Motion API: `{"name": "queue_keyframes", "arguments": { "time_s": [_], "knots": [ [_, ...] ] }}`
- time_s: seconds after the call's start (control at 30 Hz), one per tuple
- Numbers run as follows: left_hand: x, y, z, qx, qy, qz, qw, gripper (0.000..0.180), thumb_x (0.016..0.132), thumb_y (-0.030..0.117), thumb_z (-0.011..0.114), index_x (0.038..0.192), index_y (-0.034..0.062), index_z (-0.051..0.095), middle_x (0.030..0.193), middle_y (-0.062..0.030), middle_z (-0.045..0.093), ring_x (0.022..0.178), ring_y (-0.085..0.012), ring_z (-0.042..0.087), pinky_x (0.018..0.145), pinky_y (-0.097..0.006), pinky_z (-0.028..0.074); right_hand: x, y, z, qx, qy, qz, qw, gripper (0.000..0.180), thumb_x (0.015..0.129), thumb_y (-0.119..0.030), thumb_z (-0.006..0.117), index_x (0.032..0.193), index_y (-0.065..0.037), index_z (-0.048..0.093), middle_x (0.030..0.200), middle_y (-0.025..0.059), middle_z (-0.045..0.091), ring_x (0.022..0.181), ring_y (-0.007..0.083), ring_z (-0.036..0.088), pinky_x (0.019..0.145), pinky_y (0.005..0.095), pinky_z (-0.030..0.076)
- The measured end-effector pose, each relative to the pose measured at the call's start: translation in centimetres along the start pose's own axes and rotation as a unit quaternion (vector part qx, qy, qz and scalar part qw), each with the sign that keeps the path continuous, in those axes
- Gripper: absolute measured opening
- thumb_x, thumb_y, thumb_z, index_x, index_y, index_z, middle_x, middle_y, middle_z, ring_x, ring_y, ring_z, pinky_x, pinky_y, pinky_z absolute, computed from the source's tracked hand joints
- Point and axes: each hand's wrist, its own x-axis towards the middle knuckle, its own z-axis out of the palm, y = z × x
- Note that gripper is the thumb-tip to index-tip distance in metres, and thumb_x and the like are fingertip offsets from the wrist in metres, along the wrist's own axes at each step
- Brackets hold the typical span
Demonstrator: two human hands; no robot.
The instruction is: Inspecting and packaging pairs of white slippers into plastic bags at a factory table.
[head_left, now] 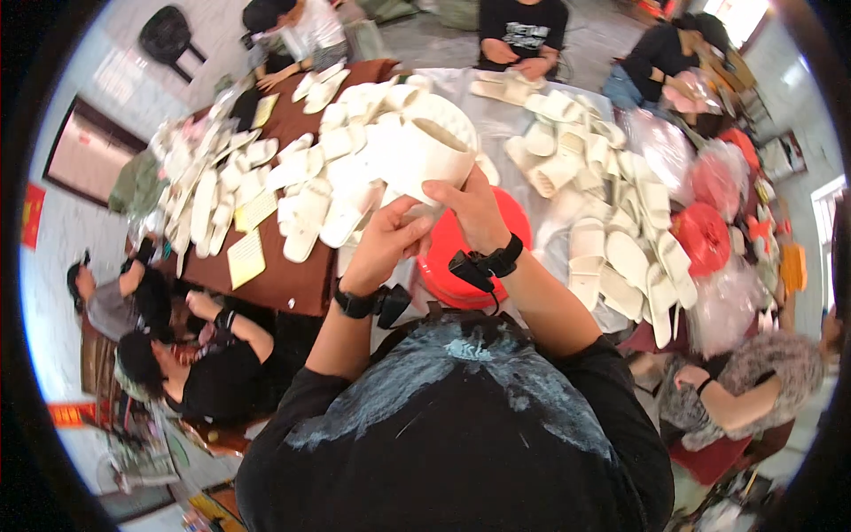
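A cream slide slipper (434, 151) is held up in front of me over the table, its wide strap facing me. My right hand (474, 213) grips the strap's lower edge, thumb in front and the fingers partly hidden behind it. Close beside it, my left hand (388, 246) has thumb and fingers drawn together just under the slipper. What these fingertips pinch, if anything, is too small to make out. Beneath my hands is a red round plastic tub or stool (483, 253). Each wrist wears a black strap with a small device.
Cream slippers (306, 222) are heaped left on a brown cloth (288, 279), with yellow paper sheets (246, 259) among them. More slippers (625, 257) lie right on clear plastic sheeting. Red bundles (702, 241) and plastic bags stand farther right. Several people sit or stand around the tables.
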Motion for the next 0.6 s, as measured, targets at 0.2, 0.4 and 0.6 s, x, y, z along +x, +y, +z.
{"name": "queue_keyframes", "arguments": {
  "time_s": [0.2,0.4,0.6],
  "knots": [
    [-0.1,1.3,5.1,0.076,-0.139,-0.021,0.987,0.035,0.091,0.017,0.062,0.122,0.0012,0.057,0.062,0.0027,0.056,0.054,-0.0035,0.048,0.046,-0.017,0.03,-3.2,-5.2,-6.1,0.046,0.051,-0.074,0.995,0.055,0.08,-0.007,0.063,0.131,0.001,0.045,0.119,0.008,0.059,0.107,0.0167,0.057,0.092,0.0311,0.046],
    [0.4,1.1,6.6,0.084,-0.207,-0.05,0.973,0.018,0.093,0.01,0.059,0.107,0.0013,0.064,0.068,0.0024,0.057,0.06,-0.0028,0.05,0.051,-0.017,0.034,-9.4,-9.1,-20.0,0.084,0.25,-0.155,0.952,0.035,0.087,-0.018,0.061,0.118,-0.003,0.054,0.106,0.005,0.065,0.094,0.0168,0.064,0.079,0.0309,0.053],
    [1.6,-0.4,7.3,0.098,-0.178,-0.024,0.979,0.021,0.095,0.022,0.058,0.099,0.0023,0.063,0.066,0.0023,0.056,0.055,-0.0032,0.047,0.049,-0.017,0.03,-19.0,-11.9,-36.4,0.171,0.431,-0.26,0.847,0.043,0.094,-0.032,0.058,0.123,-0.002,0.051,0.116,0.0114,0.06,0.106,0.0254,0.059,0.088,0.0366,0.051]
  ]
}}
